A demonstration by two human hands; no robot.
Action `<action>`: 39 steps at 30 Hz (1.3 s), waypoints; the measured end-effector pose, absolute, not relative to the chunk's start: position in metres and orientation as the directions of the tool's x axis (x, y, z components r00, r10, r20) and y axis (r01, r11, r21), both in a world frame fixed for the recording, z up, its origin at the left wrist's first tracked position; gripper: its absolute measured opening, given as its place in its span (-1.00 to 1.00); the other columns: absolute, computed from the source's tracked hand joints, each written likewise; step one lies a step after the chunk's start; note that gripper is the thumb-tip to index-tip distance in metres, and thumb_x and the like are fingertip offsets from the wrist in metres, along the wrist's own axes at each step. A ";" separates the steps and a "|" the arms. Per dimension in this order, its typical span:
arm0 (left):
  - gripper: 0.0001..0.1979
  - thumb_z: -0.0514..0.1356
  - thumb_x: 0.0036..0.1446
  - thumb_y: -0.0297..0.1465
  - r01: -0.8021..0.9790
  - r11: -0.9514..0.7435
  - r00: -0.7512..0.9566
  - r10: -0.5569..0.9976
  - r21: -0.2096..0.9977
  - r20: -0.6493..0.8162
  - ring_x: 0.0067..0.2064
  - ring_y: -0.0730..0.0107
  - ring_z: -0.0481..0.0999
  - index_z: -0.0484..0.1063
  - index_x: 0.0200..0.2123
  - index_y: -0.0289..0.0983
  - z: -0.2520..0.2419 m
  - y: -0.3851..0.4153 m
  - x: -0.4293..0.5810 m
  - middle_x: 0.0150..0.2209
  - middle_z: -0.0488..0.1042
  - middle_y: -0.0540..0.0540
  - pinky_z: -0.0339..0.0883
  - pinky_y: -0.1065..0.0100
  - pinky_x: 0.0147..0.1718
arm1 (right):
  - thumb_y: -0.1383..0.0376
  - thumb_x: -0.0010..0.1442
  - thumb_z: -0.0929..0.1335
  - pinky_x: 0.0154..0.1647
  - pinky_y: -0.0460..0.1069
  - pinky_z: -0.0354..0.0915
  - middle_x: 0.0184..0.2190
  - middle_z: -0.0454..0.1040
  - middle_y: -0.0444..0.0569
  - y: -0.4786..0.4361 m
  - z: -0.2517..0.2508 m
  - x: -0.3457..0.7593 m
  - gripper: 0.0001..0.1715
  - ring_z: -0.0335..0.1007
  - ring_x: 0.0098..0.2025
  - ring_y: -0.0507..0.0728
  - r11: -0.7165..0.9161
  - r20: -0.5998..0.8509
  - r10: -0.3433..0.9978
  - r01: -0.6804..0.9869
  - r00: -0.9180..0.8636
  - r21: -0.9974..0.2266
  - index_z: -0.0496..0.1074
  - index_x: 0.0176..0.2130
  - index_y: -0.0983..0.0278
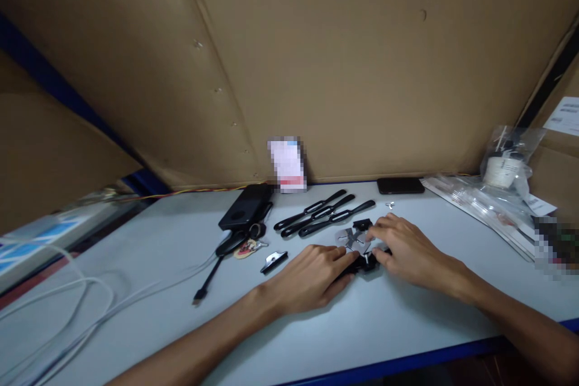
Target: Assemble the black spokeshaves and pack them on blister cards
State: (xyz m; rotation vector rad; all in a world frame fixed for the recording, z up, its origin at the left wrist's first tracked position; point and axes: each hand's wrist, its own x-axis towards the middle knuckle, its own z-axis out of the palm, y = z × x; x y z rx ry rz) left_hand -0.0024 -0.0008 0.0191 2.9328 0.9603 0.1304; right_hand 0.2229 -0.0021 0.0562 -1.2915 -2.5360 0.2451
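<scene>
Running along the near side: the tabletop's blue front edge (384,371), pale tabletop (280,350) stretching between it and the hands. Left hand (316,274) is pinching a black part (346,268) between bent fingers and thumb. Right hand (402,250) is curving in from the other side, forefinger and thumb parted; cannot tell whether they are gripping anything. Grey star-shaped plate (350,240) is lying between the two hands, just beyond the black part. Small metal clip (274,261) is sitting left of the left hand. Farther back, three black handles (337,215) are lying side by side, slanting; a wing nut (389,205) is resting to their right. Clear packets (479,208) are spreading flat at far right; behind them a clear bag (534,140) is enclosing a white tub (502,172). Cardboard wall (325,72) is closing off the tabletop's far edge.
</scene>
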 end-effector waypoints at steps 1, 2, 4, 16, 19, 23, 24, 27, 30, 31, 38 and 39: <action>-0.70 -0.04 0.39 -0.32 0.589 -0.804 0.803 0.593 0.075 0.059 -0.26 0.20 0.55 0.31 0.10 -0.27 0.019 -0.001 -0.002 -0.23 0.53 -0.14 0.34 0.21 -0.32 | 0.35 0.23 0.36 0.02 0.19 0.30 -0.16 0.53 0.05 -0.002 0.056 0.224 -0.82 0.38 -0.01 0.26 0.586 0.151 0.808 0.756 -0.569 -0.291 0.50 -0.13 0.25; -0.70 -0.04 0.39 -0.32 0.591 -0.804 0.802 0.595 0.075 0.054 -0.26 0.20 0.55 0.30 0.10 -0.27 0.019 -0.001 -0.002 -0.23 0.53 -0.14 0.34 0.21 -0.32 | 0.31 0.23 0.38 0.01 0.17 0.30 -0.15 0.52 0.05 -0.002 0.055 0.224 -0.80 0.37 -0.01 0.26 0.594 0.125 0.799 0.742 -0.588 -0.309 0.49 -0.10 0.24; -0.71 -0.04 0.39 -0.32 0.592 -0.802 0.801 0.596 0.079 0.053 -0.26 0.20 0.55 0.29 0.10 -0.26 0.019 -0.001 -0.002 -0.22 0.53 -0.14 0.33 0.22 -0.33 | 0.27 0.20 0.43 -0.03 0.13 0.30 -0.10 0.49 0.04 -0.002 0.053 0.226 -0.73 0.38 -0.02 0.24 0.619 0.078 0.767 0.703 -0.637 -0.351 0.47 -0.07 0.23; -0.84 0.07 0.32 -0.26 0.692 -0.692 0.694 0.716 0.205 0.079 -0.44 0.30 0.46 0.32 -0.25 -0.22 0.014 0.000 -0.002 -0.43 0.48 -0.03 0.10 0.30 -0.48 | 0.47 0.22 0.34 -0.18 0.02 0.25 -0.36 0.50 -0.07 0.030 0.031 0.222 -0.84 0.39 -0.28 0.10 0.572 0.279 0.810 0.591 -0.516 -0.568 0.48 -0.34 0.26; -0.79 0.05 0.32 -0.30 0.664 -0.723 0.721 0.687 0.190 0.094 -0.49 0.34 0.40 0.30 -0.37 -0.22 0.013 -0.002 -0.003 -0.47 0.44 -0.02 0.04 0.29 -0.50 | 0.50 0.15 0.35 -0.16 0.02 0.33 -0.26 0.56 -0.02 0.043 0.017 0.224 -0.76 0.47 -0.22 0.11 0.408 0.212 0.889 0.488 -0.406 -0.772 0.50 -0.18 0.28; -0.78 0.00 0.34 -0.32 0.580 -0.793 0.779 0.607 0.185 0.158 -0.47 0.35 0.38 0.31 -0.36 -0.23 0.019 -0.001 -0.006 -0.44 0.44 -0.03 0.03 0.30 -0.49 | 0.35 0.18 0.36 -0.22 0.01 0.42 -0.06 0.56 0.08 0.060 0.013 0.235 -0.59 0.53 -0.16 0.13 0.304 0.177 0.923 0.362 -0.343 -0.881 0.44 0.04 0.29; -0.77 -0.01 0.36 -0.31 0.568 -0.799 0.780 0.600 0.199 0.181 -0.47 0.36 0.38 0.31 -0.35 -0.23 0.020 0.001 -0.008 -0.44 0.44 -0.03 0.04 0.31 -0.49 | 0.30 0.21 0.34 -0.25 0.01 0.43 -0.06 0.56 0.07 0.063 0.016 0.239 -0.62 0.54 -0.17 0.13 0.335 0.231 0.929 0.394 -0.289 -0.856 0.45 0.03 0.28; -0.72 -0.03 0.38 -0.26 0.622 -0.743 0.692 0.670 0.248 0.270 -0.44 0.35 0.40 0.32 -0.35 -0.22 0.022 0.015 -0.018 -0.44 0.44 -0.03 0.10 0.32 -0.45 | 0.21 0.27 0.26 -0.27 0.00 0.42 -0.15 0.59 0.03 0.073 0.029 0.256 -0.70 0.52 -0.19 0.13 0.402 0.408 0.905 0.553 -0.119 -0.730 0.48 -0.09 0.28; -0.72 0.01 0.34 -0.22 0.758 -0.613 0.539 0.782 0.225 0.314 -0.45 0.32 0.38 0.33 -0.38 -0.21 0.016 0.038 -0.034 -0.46 0.44 -0.04 0.11 0.30 -0.45 | 0.21 0.30 0.23 -0.22 0.02 0.37 -0.25 0.57 0.01 0.082 0.039 0.272 -0.71 0.49 -0.23 0.14 0.380 0.474 0.880 0.658 -0.041 -0.650 0.48 -0.20 0.27; -0.72 0.01 0.33 -0.22 0.783 -0.586 0.514 0.798 0.208 0.314 -0.46 0.31 0.38 0.34 -0.39 -0.21 0.013 0.046 -0.039 -0.47 0.44 -0.05 0.11 0.30 -0.45 | 0.23 0.29 0.23 -0.22 0.02 0.36 -0.31 0.57 -0.01 0.085 0.040 0.276 -0.73 0.48 -0.27 0.14 0.365 0.476 0.879 0.692 -0.036 -0.622 0.48 -0.23 0.27; -0.71 0.03 0.29 -0.19 0.829 -0.548 0.481 0.801 0.113 0.357 -0.13 0.10 0.44 0.46 -0.28 -0.21 0.004 0.076 -0.059 -0.23 0.50 -0.17 0.32 0.14 -0.15 | 0.30 0.28 0.28 -0.03 0.12 0.29 -0.16 0.56 0.15 0.082 0.009 0.265 -0.74 0.43 -0.04 0.28 0.349 0.384 0.904 0.843 -0.188 -0.409 0.53 -0.14 0.30; -0.70 0.03 0.29 -0.19 0.837 -0.538 0.472 0.804 0.105 0.361 -0.06 0.06 0.43 0.48 -0.18 -0.22 0.001 0.076 -0.059 -0.15 0.50 -0.20 0.32 0.09 -0.09 | 0.25 0.32 0.27 0.03 0.13 0.28 -0.06 0.54 0.18 0.079 0.004 0.260 -0.68 0.40 0.04 0.29 0.367 0.369 0.903 0.844 -0.221 -0.392 0.50 -0.04 0.31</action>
